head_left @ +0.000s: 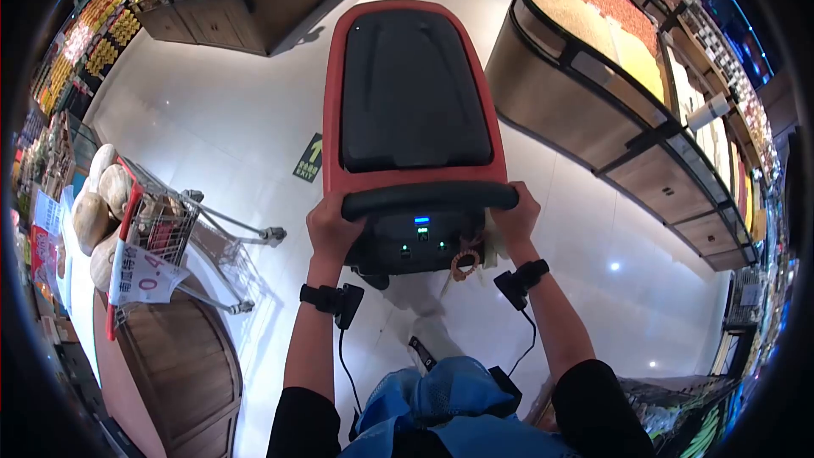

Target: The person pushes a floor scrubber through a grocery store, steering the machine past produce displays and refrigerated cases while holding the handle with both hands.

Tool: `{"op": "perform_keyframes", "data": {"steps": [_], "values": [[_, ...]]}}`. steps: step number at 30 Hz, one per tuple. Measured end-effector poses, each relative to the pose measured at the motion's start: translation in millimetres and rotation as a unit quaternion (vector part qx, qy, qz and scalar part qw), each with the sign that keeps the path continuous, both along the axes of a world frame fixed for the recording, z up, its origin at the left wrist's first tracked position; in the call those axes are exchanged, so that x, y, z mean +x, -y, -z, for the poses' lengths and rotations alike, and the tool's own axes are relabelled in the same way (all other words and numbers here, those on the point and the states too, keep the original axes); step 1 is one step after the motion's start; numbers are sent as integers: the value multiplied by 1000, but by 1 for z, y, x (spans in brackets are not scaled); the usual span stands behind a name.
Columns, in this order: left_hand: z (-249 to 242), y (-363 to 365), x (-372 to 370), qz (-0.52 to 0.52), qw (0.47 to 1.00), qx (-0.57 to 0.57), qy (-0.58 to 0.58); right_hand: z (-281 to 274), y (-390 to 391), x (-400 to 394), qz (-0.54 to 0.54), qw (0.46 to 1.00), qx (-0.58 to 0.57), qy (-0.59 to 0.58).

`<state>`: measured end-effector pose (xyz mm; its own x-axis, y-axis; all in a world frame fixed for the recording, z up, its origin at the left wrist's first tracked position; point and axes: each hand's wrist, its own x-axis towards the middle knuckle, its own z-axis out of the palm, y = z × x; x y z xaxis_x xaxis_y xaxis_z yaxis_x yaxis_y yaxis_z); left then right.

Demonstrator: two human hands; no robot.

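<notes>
A red and black floor-scrubbing machine (pixel 414 89) stands on the white tiled floor in front of me. Its black handlebar (pixel 428 198) runs across the near end, above a control panel with a blue light (pixel 421 222). My left hand (pixel 331 229) grips the left end of the handlebar. My right hand (pixel 515 216) grips the right end. Both wrists carry black strapped devices with cables.
A wire shopping cart (pixel 165 233) with a price sign stands at the left beside a wooden display with round produce. A curved wooden bulk-grain counter (pixel 593 110) lines the right. Another wooden stand (pixel 246 0) sits far left. A green floor arrow (pixel 309 159) lies beside the machine.
</notes>
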<state>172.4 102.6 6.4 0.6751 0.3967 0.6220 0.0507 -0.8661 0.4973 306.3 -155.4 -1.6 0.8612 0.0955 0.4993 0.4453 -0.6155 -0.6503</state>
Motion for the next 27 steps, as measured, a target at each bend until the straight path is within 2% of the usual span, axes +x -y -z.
{"op": "perform_keyframes", "data": {"steps": [9,19,27], "values": [[-10,-80,112,11,1000,-11,18,-8,-81,103,7,1000,-4,26],[-12,-202,252,46,999,-20,-18,-6,-190,228,32,998,16,44],[-21,-282,386,55,998,-13,10,-10,-270,349,62,997,-2,45]]}}
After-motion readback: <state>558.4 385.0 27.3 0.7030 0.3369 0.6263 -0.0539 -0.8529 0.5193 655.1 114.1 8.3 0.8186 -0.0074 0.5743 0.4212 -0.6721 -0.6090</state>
